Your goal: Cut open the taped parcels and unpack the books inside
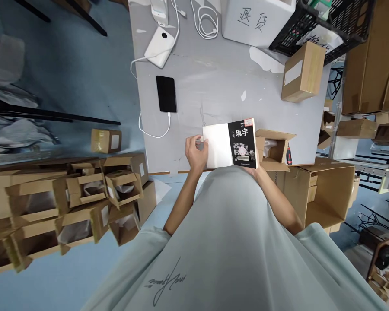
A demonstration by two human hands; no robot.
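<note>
A small paperback book (244, 144) with a black cover and white Chinese lettering is held over the near edge of the table, a blank white inside page or flap spread out to its left. At that white edge, my left hand (196, 152) has its thumb and fingers closed in a pinch. My right hand (255, 169) grips the book's lower right side, its fingers mostly hidden behind the cover. Just right of the book, an opened cardboard box (275, 149) has a clear plastic bag inside.
A black phone (166, 94) on a charging cable and a white power bank (160, 46) lie at the table's left. A closed carton (303, 72), a white bin (257, 21) and a black crate (343, 32) stand back right. A red-black tool (289, 155) lies near the opened box. Several open cartons (74, 203) stand left.
</note>
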